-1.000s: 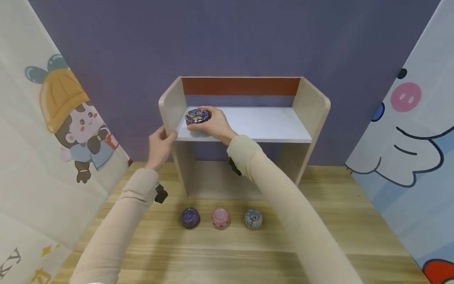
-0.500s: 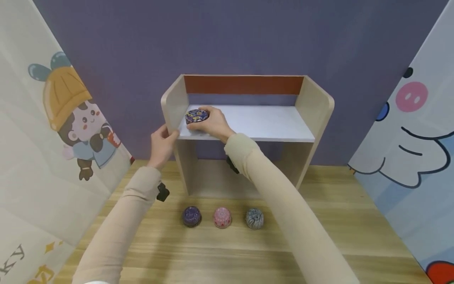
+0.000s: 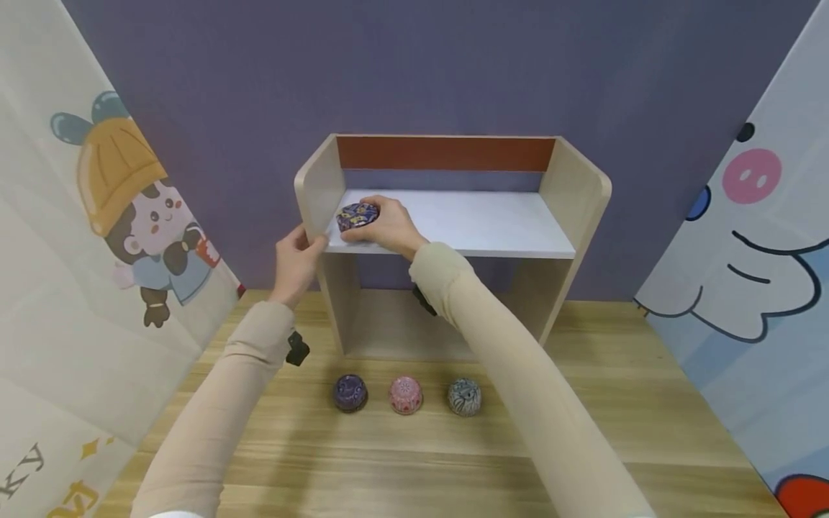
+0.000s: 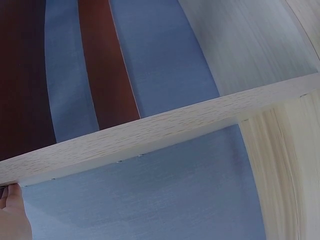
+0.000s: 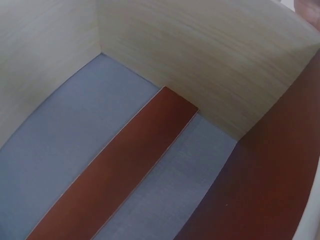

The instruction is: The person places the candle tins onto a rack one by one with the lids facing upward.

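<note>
In the head view, my right hand (image 3: 393, 226) holds a round tin (image 3: 357, 215) patterned in dark blue and yellow between thumb and fingers. It is at the left end of the white upper shelf board (image 3: 479, 219); whether its base touches the board is hidden. My left hand (image 3: 296, 266) grips the front edge of the small bookshelf's left side panel (image 3: 317, 187), with the thumb at the board's corner. Part of that hand (image 4: 14, 215) shows against the panel edge (image 4: 125, 135) in the left wrist view. The tin is not seen in the right wrist view.
On the wooden table (image 3: 401, 475) before the bookshelf, a purple tin (image 3: 350, 393), a pink tin (image 3: 405, 395) and a grey-patterned tin (image 3: 464, 397) stand in a row. The right side panel (image 3: 576, 187) bounds the shelf. A purple-grey backdrop (image 3: 440, 65) rises behind.
The view has shifted slightly. My right hand has lowered the patterned tin a little toward the upper board. My left hand keeps its grip on the side panel.
</note>
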`<state>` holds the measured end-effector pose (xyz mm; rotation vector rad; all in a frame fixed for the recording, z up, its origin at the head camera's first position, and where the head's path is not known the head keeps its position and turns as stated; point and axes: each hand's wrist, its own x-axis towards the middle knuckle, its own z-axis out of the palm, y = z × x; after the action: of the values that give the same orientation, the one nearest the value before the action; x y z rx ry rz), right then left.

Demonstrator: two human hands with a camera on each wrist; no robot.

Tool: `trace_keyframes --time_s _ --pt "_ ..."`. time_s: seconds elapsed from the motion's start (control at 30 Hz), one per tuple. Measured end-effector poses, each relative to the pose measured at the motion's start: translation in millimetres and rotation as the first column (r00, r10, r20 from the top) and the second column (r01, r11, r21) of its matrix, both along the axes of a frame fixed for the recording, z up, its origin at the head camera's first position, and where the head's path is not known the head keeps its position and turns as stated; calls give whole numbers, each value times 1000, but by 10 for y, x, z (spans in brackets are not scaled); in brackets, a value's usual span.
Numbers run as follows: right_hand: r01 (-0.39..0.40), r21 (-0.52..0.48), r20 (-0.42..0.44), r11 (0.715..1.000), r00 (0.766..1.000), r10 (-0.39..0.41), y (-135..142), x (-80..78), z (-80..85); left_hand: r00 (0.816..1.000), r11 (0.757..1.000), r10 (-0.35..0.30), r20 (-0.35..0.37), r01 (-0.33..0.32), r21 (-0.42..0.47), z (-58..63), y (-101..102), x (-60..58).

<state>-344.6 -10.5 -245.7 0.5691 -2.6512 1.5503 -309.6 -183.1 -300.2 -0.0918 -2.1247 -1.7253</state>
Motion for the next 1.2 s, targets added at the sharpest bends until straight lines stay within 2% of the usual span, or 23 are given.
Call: trace_keyframes --time_s 0.2,0.4,0.97,1.2 --pt "-12 33 7 999 1000 12 -18 -7 -18 999 1000 -11 31 10 11 42 15 73" --pt "-15 61 14 998 1000 15 -20 -5 -20 1000 1000 4 14 -4 -3 -21 3 13" --pt "-13 98 55 995 998 7 6 33 -14 1000 1000 -4 16 4 -26 -19 36 26" --pt "-22 74 32 997 999 20 -2 17 13 1000 1000 4 7 -4 -20 3 9 24"
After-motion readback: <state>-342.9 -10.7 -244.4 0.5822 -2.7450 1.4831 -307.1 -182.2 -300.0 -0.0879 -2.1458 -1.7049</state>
